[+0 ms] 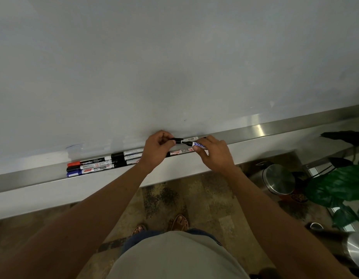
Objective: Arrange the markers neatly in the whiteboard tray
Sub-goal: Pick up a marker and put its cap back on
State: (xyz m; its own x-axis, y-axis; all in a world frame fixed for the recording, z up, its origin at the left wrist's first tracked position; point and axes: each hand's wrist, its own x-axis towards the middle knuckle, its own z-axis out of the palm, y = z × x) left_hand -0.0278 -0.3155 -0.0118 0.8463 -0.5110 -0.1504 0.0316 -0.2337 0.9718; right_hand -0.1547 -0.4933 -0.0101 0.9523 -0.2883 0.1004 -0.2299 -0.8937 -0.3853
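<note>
The whiteboard tray [261, 131] already carries a tidy bundle of markers [90, 167] at its left — three rows lying parallel. Above its middle, the left hand [157, 149] pinches a black cap [176, 140] while the right hand [211, 153] grips a blue-labelled marker [197, 144] (tip meeting the cap). Best to press them together squarely along one line — then lay the marker parallel beside the others.

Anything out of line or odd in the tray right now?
Mostly tidy: the markers at the tray's left end lie parallel, red-capped, black and blue. One marker is off the tray, held between left hand and right hand. Another marker lies apart under the hands.
</note>
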